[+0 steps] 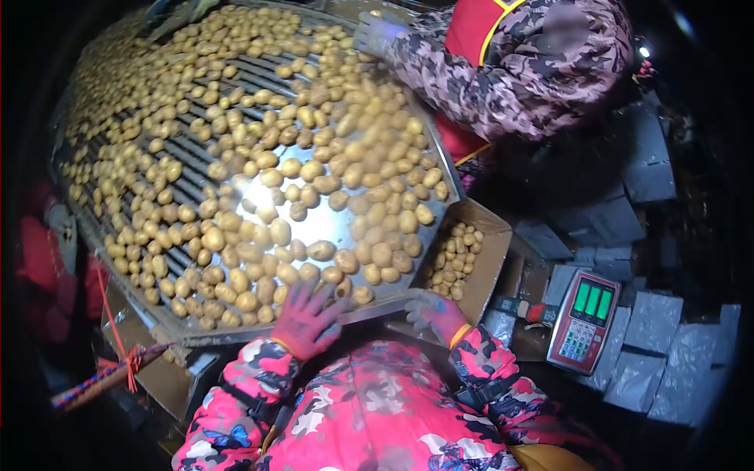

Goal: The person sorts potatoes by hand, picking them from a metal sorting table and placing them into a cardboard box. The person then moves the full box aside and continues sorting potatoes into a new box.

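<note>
Many yellow potatoes (pixel 320 250) lie spread over a metal sorting table (pixel 323 223) with a slatted part and a smooth, shiny part. My left hand (pixel 308 320), in a pink glove with greyish fingers, rests at the near rim beside the potatoes. Its fingers are spread and nothing is in them. At the table's near right corner is my right hand (pixel 438 315), gloved alike, with its fingers apart at the rim. A cardboard box (pixel 491 243) part filled with potatoes stands just beyond it, against the table's side.
A co-worker in a camouflage sleeve (pixel 448 86) reaches a gloved hand (pixel 378 35) over the table's far right. Another person in red (pixel 43 259) stands at left. A red scale (pixel 583 322) and several wrapped boxes (pixel 656 322) are at right; a rope-wound pole (pixel 110 381) juts in left.
</note>
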`<state>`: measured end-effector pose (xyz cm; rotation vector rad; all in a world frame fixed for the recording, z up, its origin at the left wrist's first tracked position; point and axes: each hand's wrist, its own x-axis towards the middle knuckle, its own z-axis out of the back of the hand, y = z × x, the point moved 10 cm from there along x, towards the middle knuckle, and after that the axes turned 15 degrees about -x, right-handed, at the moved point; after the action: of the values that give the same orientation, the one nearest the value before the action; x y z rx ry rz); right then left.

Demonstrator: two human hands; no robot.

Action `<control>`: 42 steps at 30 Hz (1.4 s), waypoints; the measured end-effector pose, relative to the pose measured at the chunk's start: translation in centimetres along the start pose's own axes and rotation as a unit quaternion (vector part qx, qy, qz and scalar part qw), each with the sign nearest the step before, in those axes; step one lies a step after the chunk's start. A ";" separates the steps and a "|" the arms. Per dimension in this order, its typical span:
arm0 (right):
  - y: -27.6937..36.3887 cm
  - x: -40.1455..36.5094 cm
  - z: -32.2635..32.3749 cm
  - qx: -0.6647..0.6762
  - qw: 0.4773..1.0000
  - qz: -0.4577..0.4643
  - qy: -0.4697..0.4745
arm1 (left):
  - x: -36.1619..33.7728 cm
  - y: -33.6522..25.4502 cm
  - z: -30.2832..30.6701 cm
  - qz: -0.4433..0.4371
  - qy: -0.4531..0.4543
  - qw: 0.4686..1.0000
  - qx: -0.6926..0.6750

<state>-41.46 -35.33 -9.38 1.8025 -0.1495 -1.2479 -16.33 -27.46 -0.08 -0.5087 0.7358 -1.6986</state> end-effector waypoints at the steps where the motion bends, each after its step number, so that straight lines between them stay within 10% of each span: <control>1: 0.5 0.2 1.2 -0.053 0.998 0.007 -0.023 | 1.2 1.0 -1.1 -0.007 0.028 0.999 0.013; 5: 5.2 1.0 3.7 -0.265 0.931 0.147 -0.202 | 5.1 5.8 4.0 0.009 0.000 0.998 0.060; 10: 10.6 3.8 -8.3 -0.691 0.638 0.173 -0.294 | 2.2 9.7 12.1 0.065 -0.181 0.968 0.162; 13: 6.2 2.4 -15.2 -0.559 0.770 0.306 0.023 | -3.5 10.7 13.1 0.131 -0.215 0.957 0.142; 18: 14.4 4.1 -5.6 -0.537 0.751 0.289 -0.253 | -12.1 13.9 11.1 0.200 -0.239 0.944 0.109; 20: 14.9 7.4 -6.1 -0.693 0.628 0.282 -0.214 | -12.9 14.8 10.8 0.216 -0.255 0.938 0.095; 26: 13.4 14.7 -7.3 -0.775 0.591 0.137 -0.176 | -13.4 15.1 10.7 0.232 -0.264 0.932 0.089; 29: 17.3 10.9 -4.9 -0.592 0.748 0.229 -0.196 | -13.8 15.4 10.6 0.236 -0.267 0.929 0.096; 31: 20.2 5.0 0.0 -0.468 0.757 0.310 -0.334 | -13.9 15.4 10.6 0.242 -0.266 0.928 0.096; 32: 18.6 3.5 3.9 -0.300 0.869 0.230 -0.319 | -13.8 15.4 10.7 0.244 -0.265 0.928 0.097; 35: 13.7 -2.5 13.0 -0.511 0.752 0.014 -0.417 | -13.9 16.0 10.3 0.249 -0.261 0.928 0.097; 42: 8.4 1.9 1.5 -0.609 0.762 0.034 -0.215 | -13.8 16.3 9.7 0.247 -0.264 0.926 0.107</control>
<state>-38.63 -42.11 -4.71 0.3633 0.3004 -1.2122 5.01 -18.49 -4.04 -0.5396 0.2456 -1.0794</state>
